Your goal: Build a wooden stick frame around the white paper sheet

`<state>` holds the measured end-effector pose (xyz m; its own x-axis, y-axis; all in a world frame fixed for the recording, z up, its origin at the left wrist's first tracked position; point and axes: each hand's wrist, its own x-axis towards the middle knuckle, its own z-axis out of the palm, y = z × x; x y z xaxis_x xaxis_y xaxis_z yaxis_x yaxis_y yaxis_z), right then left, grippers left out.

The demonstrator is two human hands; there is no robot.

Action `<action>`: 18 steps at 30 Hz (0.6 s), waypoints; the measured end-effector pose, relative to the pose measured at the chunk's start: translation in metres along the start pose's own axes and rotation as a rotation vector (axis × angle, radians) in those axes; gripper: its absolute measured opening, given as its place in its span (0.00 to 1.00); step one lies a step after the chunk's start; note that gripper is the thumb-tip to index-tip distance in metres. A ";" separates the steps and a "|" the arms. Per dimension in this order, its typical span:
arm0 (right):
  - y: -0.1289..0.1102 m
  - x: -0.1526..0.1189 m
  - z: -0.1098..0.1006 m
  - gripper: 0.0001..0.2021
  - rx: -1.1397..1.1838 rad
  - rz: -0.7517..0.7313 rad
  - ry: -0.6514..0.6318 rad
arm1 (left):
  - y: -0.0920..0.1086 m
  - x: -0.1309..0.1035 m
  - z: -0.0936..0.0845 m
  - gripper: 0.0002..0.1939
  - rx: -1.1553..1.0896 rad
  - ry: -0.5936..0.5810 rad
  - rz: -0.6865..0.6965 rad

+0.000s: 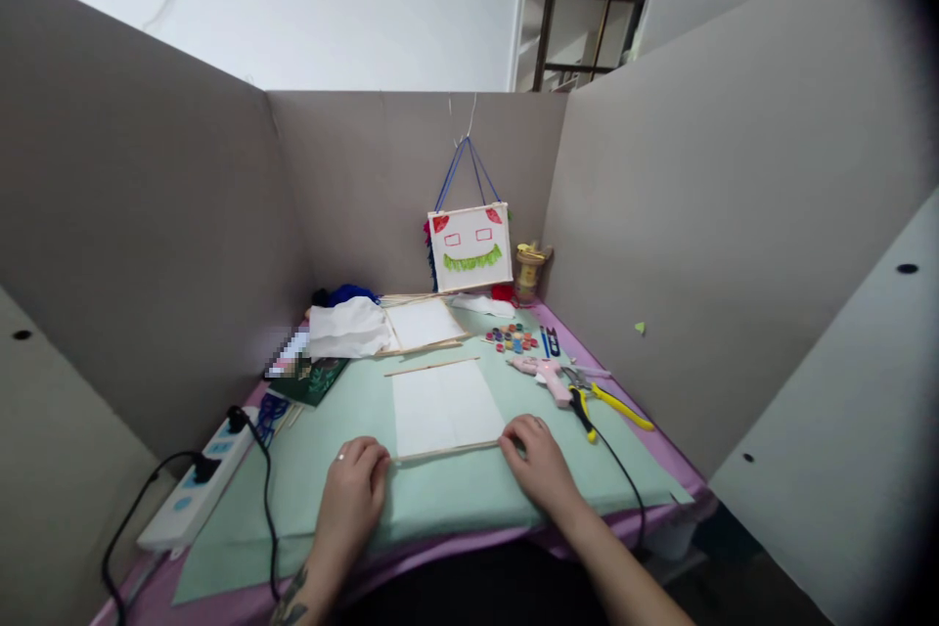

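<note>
White sheet [446, 411], paper or cloth (can't tell which), is lying flat mid-table [297, 518]. Near stick [449, 453] is running along its near edge; far stick [432, 367] is lying along its far edge, L end poking past the corner.

L hand [356, 484] is pinching near stick's L end, fingers together, just off the sheet's near-L corner. R hand [539, 465] is pinching the R end at the near-R corner, thumb & fingers curled in. Gripping both ends is prob. holding the stick straight w/ the edge & stopping it rolling.

R of the sheet, pink glue gun [547, 374] is lying w/ yellow-handled pliers [623, 406] & black-and-yellow cutters [582, 411], prob. parked there for easy R-hand reach. Paint pots [517, 343] are clustering beyond its far-R corner.

Beyond the sheet, stick-edged panel [429, 323] is lying flat, white cloth [344, 328] bunching by its L side. Farther beyond, decorated panel [471, 259] is hanging from blue cords [449, 176], likely so its face is in plain sight.

L of the sheet, power strip [198, 489] is lying near the table's L edge w/ black plugs in, prob. so cables are running clear of the work.
</note>
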<state>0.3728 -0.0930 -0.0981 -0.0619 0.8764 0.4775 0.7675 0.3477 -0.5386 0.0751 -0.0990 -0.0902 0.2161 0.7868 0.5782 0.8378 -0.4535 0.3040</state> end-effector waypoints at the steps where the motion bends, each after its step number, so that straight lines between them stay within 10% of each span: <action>1: 0.000 0.000 0.000 0.06 0.001 0.003 -0.003 | 0.000 0.000 0.000 0.10 -0.001 -0.006 -0.002; 18: 0.005 0.007 0.000 0.09 0.112 0.015 0.036 | 0.002 -0.003 -0.001 0.09 0.008 -0.017 -0.019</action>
<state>0.3758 -0.0853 -0.0979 -0.0265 0.8699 0.4925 0.6920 0.3715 -0.6190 0.0759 -0.1031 -0.0905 0.2084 0.8023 0.5594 0.8457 -0.4351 0.3089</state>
